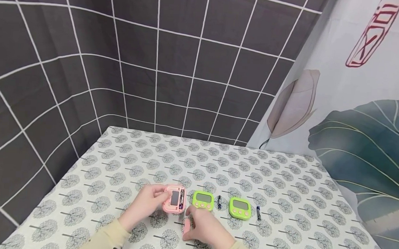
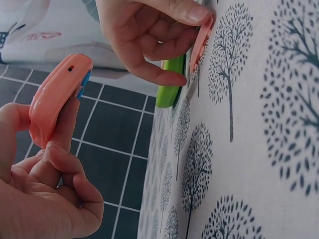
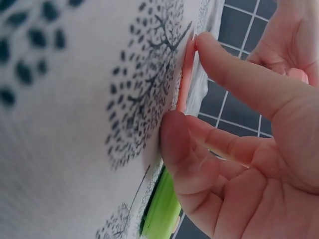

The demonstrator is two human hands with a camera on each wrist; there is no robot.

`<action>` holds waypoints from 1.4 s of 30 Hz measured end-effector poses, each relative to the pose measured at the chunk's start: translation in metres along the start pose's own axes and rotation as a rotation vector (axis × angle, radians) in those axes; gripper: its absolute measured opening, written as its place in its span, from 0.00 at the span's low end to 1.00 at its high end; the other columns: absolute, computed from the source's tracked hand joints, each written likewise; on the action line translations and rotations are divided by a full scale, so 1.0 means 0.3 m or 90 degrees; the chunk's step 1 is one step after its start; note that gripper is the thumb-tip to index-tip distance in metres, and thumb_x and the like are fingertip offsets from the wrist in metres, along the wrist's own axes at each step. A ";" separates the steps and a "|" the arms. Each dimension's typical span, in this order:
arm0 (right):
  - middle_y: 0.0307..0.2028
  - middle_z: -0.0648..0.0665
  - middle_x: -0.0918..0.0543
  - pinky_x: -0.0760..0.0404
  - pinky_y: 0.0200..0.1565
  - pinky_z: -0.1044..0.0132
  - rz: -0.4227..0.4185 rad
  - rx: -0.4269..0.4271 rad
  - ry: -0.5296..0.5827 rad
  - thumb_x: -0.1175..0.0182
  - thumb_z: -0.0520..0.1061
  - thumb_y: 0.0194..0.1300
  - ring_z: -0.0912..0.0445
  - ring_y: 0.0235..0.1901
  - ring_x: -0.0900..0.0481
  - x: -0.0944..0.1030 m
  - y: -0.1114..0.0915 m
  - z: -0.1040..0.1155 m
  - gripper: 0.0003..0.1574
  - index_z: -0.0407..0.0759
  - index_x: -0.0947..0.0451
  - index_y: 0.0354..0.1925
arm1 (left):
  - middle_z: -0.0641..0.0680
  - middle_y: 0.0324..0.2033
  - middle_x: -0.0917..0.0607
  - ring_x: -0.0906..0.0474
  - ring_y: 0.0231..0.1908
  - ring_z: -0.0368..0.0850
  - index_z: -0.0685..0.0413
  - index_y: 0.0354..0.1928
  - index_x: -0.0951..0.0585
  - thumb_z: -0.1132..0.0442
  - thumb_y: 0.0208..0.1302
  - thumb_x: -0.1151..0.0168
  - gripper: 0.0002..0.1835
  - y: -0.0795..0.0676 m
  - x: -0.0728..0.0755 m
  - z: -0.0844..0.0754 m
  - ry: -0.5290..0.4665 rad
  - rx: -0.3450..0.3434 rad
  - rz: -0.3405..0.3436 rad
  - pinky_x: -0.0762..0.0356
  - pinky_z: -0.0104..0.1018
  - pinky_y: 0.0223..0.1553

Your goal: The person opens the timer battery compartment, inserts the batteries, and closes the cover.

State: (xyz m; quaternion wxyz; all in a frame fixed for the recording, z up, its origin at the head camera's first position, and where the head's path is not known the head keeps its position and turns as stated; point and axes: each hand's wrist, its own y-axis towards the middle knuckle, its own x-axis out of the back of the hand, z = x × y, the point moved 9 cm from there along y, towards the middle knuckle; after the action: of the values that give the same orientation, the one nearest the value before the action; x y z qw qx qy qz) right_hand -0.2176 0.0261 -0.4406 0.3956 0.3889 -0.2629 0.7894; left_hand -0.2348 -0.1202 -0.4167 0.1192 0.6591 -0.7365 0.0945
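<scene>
My left hand (image 1: 144,204) grips a pink digital timer (image 1: 174,198) above the table, its back facing up. The battery slot at the timer's right side is uncovered, and a dark battery (image 1: 182,199) lies in it. Seen edge-on in the left wrist view, the timer (image 2: 61,97) sits between thumb and fingers. My right hand (image 1: 207,228) pinches a thin pink battery cover (image 1: 187,225) at the tabletop, thumb at one end and fingertips at the other. In the right wrist view the cover (image 3: 186,79) stands close against the cloth.
Two green timers (image 1: 203,198) (image 1: 240,208) lie screen up beyond and to the right of my right hand. One loose battery (image 1: 219,202) lies between them, another battery (image 1: 259,213) to their right. A tree-patterned cloth (image 1: 131,177) covers the table; a dark checked curtain (image 1: 175,69) hangs behind.
</scene>
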 end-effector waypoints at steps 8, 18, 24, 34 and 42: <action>0.23 0.57 0.26 0.26 0.31 0.70 -0.004 0.012 -0.026 0.23 0.44 0.35 0.65 0.23 0.32 0.002 -0.004 0.010 0.27 0.45 0.26 0.35 | 0.55 0.28 0.13 0.19 0.26 0.42 0.66 0.49 0.20 0.61 0.64 0.41 0.17 -0.002 0.005 0.000 0.007 0.004 -0.008 0.21 0.33 0.40; 0.20 0.58 0.29 0.31 0.24 0.73 -0.006 0.016 -0.048 0.22 0.44 0.34 0.66 0.19 0.34 -0.007 -0.005 0.020 0.31 0.48 0.31 0.36 | 0.57 0.29 0.13 0.18 0.27 0.42 0.68 0.49 0.21 0.61 0.64 0.42 0.17 -0.001 0.001 0.002 -0.011 0.002 0.004 0.21 0.29 0.36; 0.18 0.58 0.30 0.31 0.22 0.73 -0.005 0.014 -0.029 0.23 0.42 0.35 0.66 0.17 0.34 -0.011 -0.004 0.019 0.33 0.49 0.32 0.38 | 0.58 0.29 0.13 0.18 0.27 0.43 0.69 0.50 0.22 0.61 0.64 0.42 0.18 -0.002 -0.001 0.005 -0.021 0.002 0.009 0.20 0.30 0.34; 0.16 0.53 0.27 0.28 0.20 0.70 0.001 -0.032 0.177 0.30 0.33 0.46 0.61 0.15 0.27 -0.005 -0.010 -0.028 0.23 0.46 0.32 0.36 | 0.54 0.29 0.12 0.17 0.29 0.41 0.65 0.47 0.20 0.59 0.64 0.42 0.16 0.002 -0.012 0.015 0.017 -0.008 0.023 0.21 0.39 0.45; 0.19 0.50 0.24 0.21 0.19 0.67 -0.015 0.001 0.292 0.34 0.33 0.54 0.58 0.15 0.22 0.018 0.004 -0.040 0.17 0.41 0.29 0.41 | 0.55 0.28 0.13 0.17 0.28 0.42 0.66 0.48 0.20 0.59 0.64 0.42 0.17 -0.001 -0.008 0.016 0.009 -0.005 0.011 0.20 0.35 0.41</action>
State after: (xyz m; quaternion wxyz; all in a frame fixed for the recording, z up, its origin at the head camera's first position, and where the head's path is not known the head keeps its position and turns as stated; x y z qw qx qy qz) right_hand -0.2256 0.0363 -0.4429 0.4540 0.2025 -0.1612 0.8526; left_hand -0.2345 -0.1192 -0.4221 0.1261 0.6514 -0.7419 0.0973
